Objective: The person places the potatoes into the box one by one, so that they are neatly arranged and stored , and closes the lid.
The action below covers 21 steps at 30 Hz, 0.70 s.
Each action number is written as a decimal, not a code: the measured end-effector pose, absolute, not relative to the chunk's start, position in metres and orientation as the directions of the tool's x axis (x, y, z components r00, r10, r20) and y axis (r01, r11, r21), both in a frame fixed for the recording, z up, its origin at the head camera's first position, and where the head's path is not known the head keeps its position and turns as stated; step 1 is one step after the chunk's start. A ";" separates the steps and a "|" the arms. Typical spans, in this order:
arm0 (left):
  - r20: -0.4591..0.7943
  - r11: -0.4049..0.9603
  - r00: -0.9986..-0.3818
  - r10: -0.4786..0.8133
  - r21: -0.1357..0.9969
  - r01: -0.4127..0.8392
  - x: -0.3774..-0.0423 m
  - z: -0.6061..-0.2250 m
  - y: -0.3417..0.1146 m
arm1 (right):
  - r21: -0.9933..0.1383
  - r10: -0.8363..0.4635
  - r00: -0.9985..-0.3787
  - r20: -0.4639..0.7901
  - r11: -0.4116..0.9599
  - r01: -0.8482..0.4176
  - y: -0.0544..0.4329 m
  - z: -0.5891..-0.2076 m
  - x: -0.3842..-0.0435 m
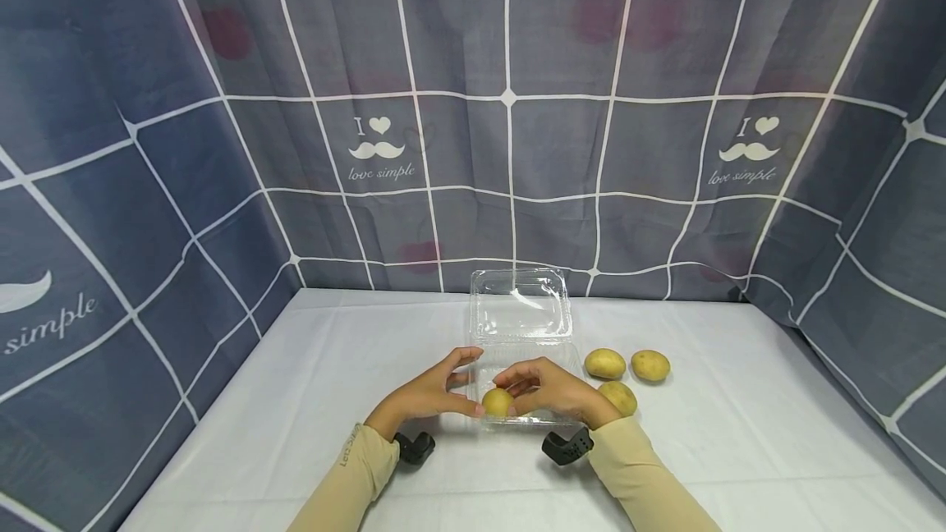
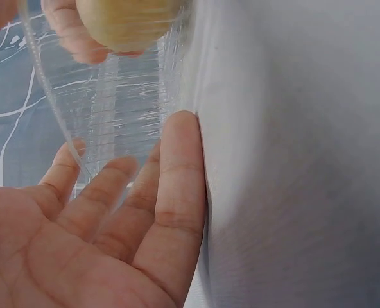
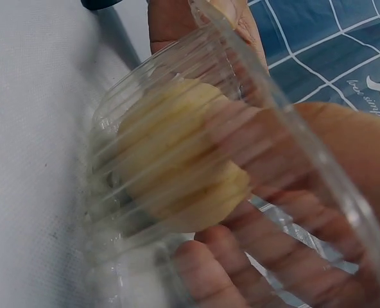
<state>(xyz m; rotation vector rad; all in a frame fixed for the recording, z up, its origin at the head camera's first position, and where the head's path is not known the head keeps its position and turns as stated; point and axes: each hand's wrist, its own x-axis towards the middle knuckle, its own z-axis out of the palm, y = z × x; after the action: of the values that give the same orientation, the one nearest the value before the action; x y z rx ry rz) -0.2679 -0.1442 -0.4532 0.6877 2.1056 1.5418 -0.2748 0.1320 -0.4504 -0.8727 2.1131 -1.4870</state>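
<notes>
A clear plastic clamshell box (image 1: 484,360) stands on the table, its lid (image 1: 521,306) folded back away from me. Inside the base, near the front left corner, my right hand (image 1: 550,392) holds a yellow potato (image 1: 498,402) with thumb and fingers. Through the ribbed wall in the right wrist view, the potato (image 3: 171,160) appears low in the box, partly covered by the thumb. My left hand (image 1: 436,388) is at the box's left side, fingers fairly straight and spread. In the left wrist view, the left hand's fingers (image 2: 180,167) lie along the clear wall.
Three more potatoes lie on the white cloth right of the box: one (image 1: 604,363) near its side, another (image 1: 650,365) farther right, and a third (image 1: 617,398) partly behind my right wrist. Dark checked curtains (image 1: 458,146) surround the table (image 1: 355,335) at the back and sides.
</notes>
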 end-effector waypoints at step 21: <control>-0.046 0.271 -0.782 0.622 0.949 0.160 -0.268 -0.453 -0.142 | -0.915 -0.606 -0.776 0.171 0.194 -0.353 0.143 -0.439 -0.275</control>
<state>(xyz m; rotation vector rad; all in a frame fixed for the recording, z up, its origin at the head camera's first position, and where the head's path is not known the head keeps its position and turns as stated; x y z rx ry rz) -0.2682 -0.1424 -0.4532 0.7067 2.1373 1.5215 -0.2750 0.1431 -0.4391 -0.9206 2.2397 -1.6170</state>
